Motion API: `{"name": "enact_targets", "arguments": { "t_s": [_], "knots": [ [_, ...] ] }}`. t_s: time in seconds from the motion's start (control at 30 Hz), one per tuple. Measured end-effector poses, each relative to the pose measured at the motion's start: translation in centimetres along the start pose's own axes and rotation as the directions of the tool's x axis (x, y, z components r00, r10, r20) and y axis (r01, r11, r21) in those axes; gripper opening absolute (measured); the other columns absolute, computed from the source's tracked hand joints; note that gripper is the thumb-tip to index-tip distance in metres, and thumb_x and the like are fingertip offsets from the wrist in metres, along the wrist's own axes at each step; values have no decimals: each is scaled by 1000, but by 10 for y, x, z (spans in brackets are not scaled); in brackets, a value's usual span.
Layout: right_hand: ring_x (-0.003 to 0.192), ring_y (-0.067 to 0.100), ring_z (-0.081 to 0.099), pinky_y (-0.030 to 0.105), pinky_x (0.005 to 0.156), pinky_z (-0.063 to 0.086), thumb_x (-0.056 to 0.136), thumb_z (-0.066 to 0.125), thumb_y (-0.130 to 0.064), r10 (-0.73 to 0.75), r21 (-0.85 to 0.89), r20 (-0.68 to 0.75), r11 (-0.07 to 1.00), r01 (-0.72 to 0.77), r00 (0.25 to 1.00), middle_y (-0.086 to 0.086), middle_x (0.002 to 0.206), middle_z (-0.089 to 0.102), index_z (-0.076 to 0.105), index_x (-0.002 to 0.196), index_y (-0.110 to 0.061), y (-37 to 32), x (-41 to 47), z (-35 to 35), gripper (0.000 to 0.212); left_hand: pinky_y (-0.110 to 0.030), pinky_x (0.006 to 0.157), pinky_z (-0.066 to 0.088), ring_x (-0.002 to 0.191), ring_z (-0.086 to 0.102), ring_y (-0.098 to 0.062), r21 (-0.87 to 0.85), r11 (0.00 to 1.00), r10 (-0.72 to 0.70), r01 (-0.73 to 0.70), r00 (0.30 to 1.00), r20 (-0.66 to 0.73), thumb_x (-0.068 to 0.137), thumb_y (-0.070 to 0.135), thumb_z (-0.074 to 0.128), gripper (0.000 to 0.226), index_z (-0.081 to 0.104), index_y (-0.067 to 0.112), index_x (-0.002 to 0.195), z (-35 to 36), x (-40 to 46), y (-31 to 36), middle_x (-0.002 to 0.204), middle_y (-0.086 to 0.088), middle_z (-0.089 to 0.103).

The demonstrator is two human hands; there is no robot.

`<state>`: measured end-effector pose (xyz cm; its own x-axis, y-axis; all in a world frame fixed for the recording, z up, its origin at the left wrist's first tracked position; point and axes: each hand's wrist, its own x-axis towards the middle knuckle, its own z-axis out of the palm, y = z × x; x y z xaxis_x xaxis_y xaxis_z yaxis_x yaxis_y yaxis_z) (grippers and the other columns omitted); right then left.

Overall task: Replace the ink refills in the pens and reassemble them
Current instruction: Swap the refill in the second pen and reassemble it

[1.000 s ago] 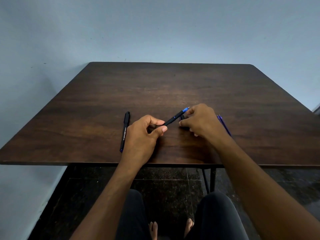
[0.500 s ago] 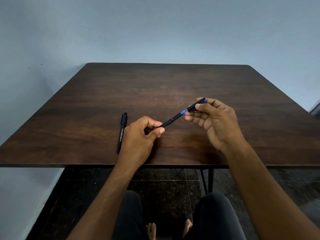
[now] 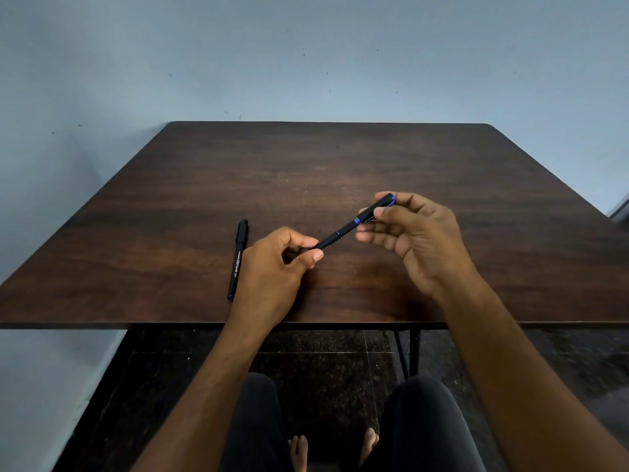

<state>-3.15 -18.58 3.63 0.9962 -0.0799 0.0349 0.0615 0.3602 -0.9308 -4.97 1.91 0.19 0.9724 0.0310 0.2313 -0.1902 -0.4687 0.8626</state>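
- Dark wooden table (image 3: pixel 340 158), seen from the seated person's head; pale wall behind it.
- Left hand (image 3: pixel 272 267) at table centre, near edge side. Thumb and curled fingers pinch the lower end of a black pen barrel (image 3: pixel 335 236).
- Barrel slants up toward 2 o'clock, lifted off the table top, thin blue ring near its upper end.
- Right hand (image 3: pixel 418 240) at 2 o'clock from the left hand. Thumb and forefinger pinch a black cap (image 3: pixel 376 208) with a blue tip, in line with the barrel; other fingers loosely curled beneath.
- Cannot tell whether the cap is fully seated on the barrel.
- Second black pen (image 3: pixel 237 259) lies flat on the table at 9 o'clock of the left hand, just beside it, white lettering on its side, blue end toward the near edge.
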Motion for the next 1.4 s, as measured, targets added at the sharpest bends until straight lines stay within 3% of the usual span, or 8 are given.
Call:
{"name": "enact_targets", "arguments": {
  "t_s": [0.2,0.33,0.5,0.8,1.0,1.13,1.27,1.4],
  "knots": [
    [76,36,74,43,71,63,90,62,10,29,-79,50,997,-25,998,26,93,72,65,107,5,9,0,3,18,-15,78,52,86,68,3,6,1000,10,-10,1000,5,88,26,76,13,70,33,95,-1,-1,1,88,13,72],
    [77,34,74,42,72,63,91,69,-5,22,-78,54,997,-18,998,27,92,73,68,105,11,11,0,2,22,-11,76,50,86,67,4,4,1000,15,-15,1000,3,88,25,76,12,70,33,95,-1,-1,2,88,14,73],
    [75,32,73,37,70,61,83,75,-13,11,-88,46,996,-7,999,22,86,75,72,99,10,19,-1,6,29,-17,79,54,84,68,3,1,1000,17,-17,1000,-5,88,23,77,12,71,32,94,0,-1,2,85,12,73],
    [68,31,70,35,63,58,88,73,-7,-36,-105,28,994,39,999,21,79,73,72,95,10,25,4,14,18,-29,83,59,72,72,-3,-66,998,2,-6,998,-56,84,18,80,11,76,24,93,0,0,-1,72,7,75],
    [68,31,70,34,62,58,89,72,-6,-22,-98,20,995,23,1000,23,80,72,73,92,7,30,5,17,13,-17,77,55,68,70,0,-40,999,12,-16,996,-87,83,19,81,10,77,24,90,1,-1,0,68,9,73],
    [69,30,70,34,63,59,90,71,-6,1,-62,-13,998,-1,1000,21,79,71,72,94,8,32,4,18,15,-18,77,55,68,71,-1,-40,999,-2,-1,997,-82,83,20,81,10,77,26,89,1,-1,0,68,8,74],
    [63,27,66,30,61,59,89,71,-2,13,-37,-1,999,-13,1000,18,73,71,73,90,9,39,-1,37,10,-28,75,61,69,74,-6,-141,990,-37,21,993,-115,85,18,80,8,78,21,93,2,-1,1,73,5,77],
    [62,28,64,33,61,56,86,74,0,-11,-86,-33,996,8,999,19,73,73,75,90,3,51,-5,59,6,-25,74,63,73,76,-6,-239,971,-65,24,984,-167,88,14,77,10,77,21,95,-2,-3,4,81,5,79]
  ]
}}
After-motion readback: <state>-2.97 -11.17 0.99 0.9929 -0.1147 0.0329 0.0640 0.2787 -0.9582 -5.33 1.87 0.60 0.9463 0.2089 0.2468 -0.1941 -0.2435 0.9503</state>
